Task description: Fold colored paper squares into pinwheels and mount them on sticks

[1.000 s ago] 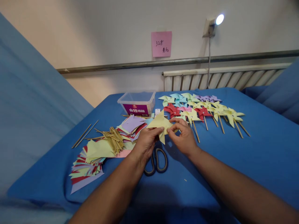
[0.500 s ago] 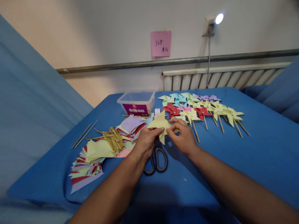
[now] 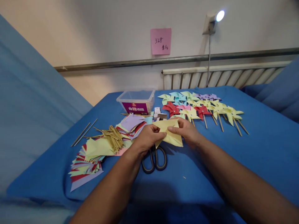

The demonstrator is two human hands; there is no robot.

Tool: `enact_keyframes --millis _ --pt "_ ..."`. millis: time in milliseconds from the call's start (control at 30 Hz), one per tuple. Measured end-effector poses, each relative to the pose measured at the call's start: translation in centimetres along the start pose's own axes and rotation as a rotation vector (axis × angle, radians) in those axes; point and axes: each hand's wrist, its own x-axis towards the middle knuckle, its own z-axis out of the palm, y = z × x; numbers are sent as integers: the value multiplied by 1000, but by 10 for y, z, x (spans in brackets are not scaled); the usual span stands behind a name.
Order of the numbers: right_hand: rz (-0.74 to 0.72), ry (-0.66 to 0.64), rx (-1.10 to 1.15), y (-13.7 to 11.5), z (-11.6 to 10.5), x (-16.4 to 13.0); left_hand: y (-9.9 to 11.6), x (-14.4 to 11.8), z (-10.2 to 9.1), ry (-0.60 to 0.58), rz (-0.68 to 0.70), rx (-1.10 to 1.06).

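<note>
You are pinching the yellow paper square [image 3: 168,130] between both thumbs and fingertips, left hand [image 3: 146,139] and right hand [image 3: 188,132] closed on its edges, lifting it just above the scissors [image 3: 154,159] so its corners bend freely.

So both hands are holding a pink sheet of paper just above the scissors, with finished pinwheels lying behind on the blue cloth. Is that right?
Not quite: the sheet is pale yellow, not pink, as the head view shows. The rest stands: the left hand and the right hand both hold it just above the scissors, with finished pinwheels lying behind on the blue cloth.
</note>
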Motion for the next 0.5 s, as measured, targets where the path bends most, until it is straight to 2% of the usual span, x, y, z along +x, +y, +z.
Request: enact_keyframes --millis 167,233,300,400,467,500 --pt "51 -33 -80 2 0 -2 1 -2 -2 -167 49 45" --pt "39 -33 -107 5 1 -1 0 -2 -2 -178 83 27" --pt "-4 -1 -126 9 3 0 0 -2 -1 -120 125 29" --pt "-114 171 -106 17 9 2 -1 1 3 86 157 -23" --pt "-183 305 -49 21 15 3 -3 2 7 202 125 -167" --pt "-210 358 -18 23 18 3 -4 3 9 211 87 -268"
